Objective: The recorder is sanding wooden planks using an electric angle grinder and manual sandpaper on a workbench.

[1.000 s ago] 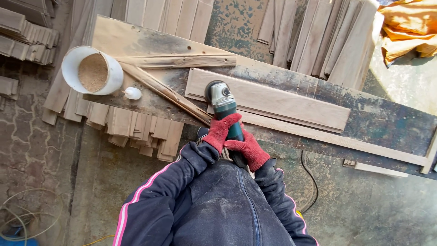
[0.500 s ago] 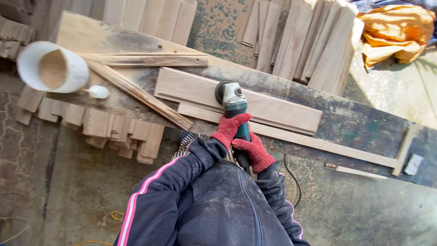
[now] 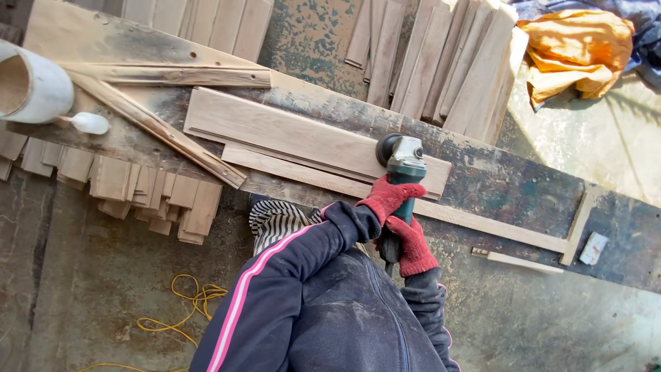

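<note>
The grinder [image 3: 401,162] sits with its round head on the right end of a pale board [image 3: 303,134], near the front edge of the worktop [image 3: 523,186]. Its green body runs back toward the person. The left hand [image 3: 387,198], in a red glove, is closed around the body just behind the head. The right hand [image 3: 413,244], also red-gloved, is closed around the rear of the handle; both grips are wrapped tight on the tool, with no gap showing. Whether the disc is touching the wood is hard to tell, since the head hides it.

The board lies lengthwise on the worktop, on top of a thinner strip [image 3: 482,224] that sticks out to the right and ends at a short cross piece [image 3: 577,227]. Left of the board a rough batten [image 3: 155,127] lies slanted, touching another batten [image 3: 165,74] that runs along the back. At the far left a white pipe [image 3: 31,86] lies on its side, with a small white bottle [image 3: 88,122] just beside it.

Behind the worktop a stack of slats [image 3: 447,62] leans, and an orange cloth [image 3: 575,52] lies well to the right. Below the worktop's left end short offcuts [image 3: 138,189] are piled on the floor, and a yellow cord [image 3: 186,306] is looped near the person's dark sleeve [image 3: 289,275], which has a pink stripe.
</note>
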